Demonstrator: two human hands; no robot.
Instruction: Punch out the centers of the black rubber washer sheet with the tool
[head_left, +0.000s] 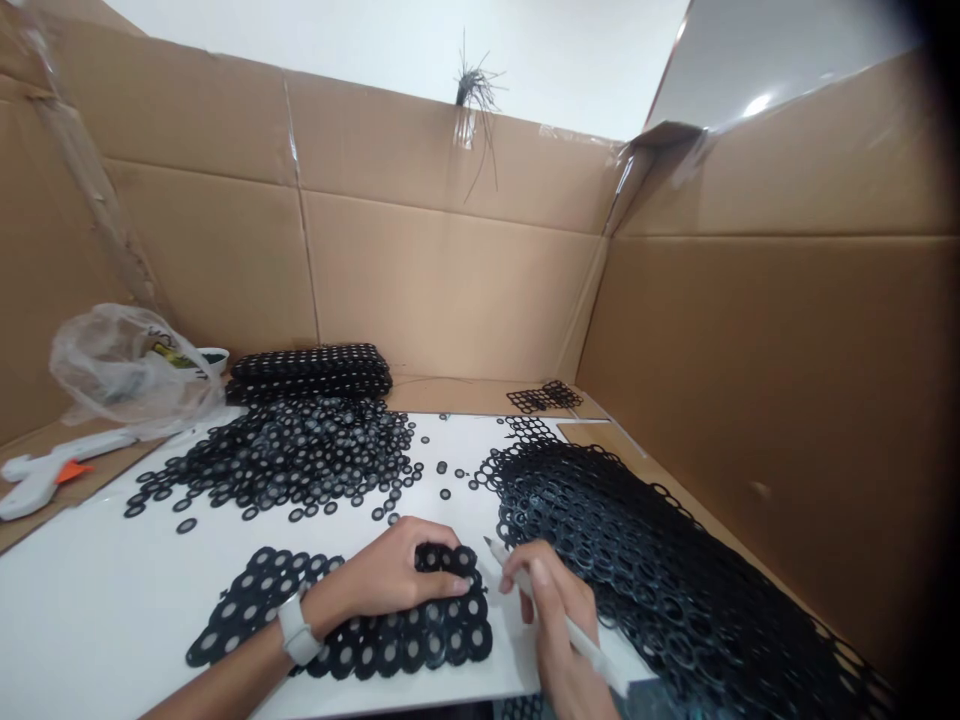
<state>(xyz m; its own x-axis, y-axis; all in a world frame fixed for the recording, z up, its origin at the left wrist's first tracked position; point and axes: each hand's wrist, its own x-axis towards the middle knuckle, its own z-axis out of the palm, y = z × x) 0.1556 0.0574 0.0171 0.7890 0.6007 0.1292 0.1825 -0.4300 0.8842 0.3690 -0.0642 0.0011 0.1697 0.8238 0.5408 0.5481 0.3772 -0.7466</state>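
My left hand [409,570], with a white-banded watch on the wrist, rests on a sheet of joined black rings with pale round centres [367,655]. Its thumb presses on top near the right end, and its fingers curl over the far edge. My right hand [555,610] is closed around a white pen-shaped tool [589,645]. The tool's dark pointed tip is up and to the left, just right of the sheet and apart from it. Whether it is a pen or another tool I cannot tell.
A heap of loose black discs [300,450] lies behind my left hand, with stacked finished-looking sheets [311,370] behind it. Black open-ring lattices [637,540] pile up at right. A white glue gun [67,465] and plastic bag [135,370] sit left. Cardboard walls [450,280] enclose the white board.
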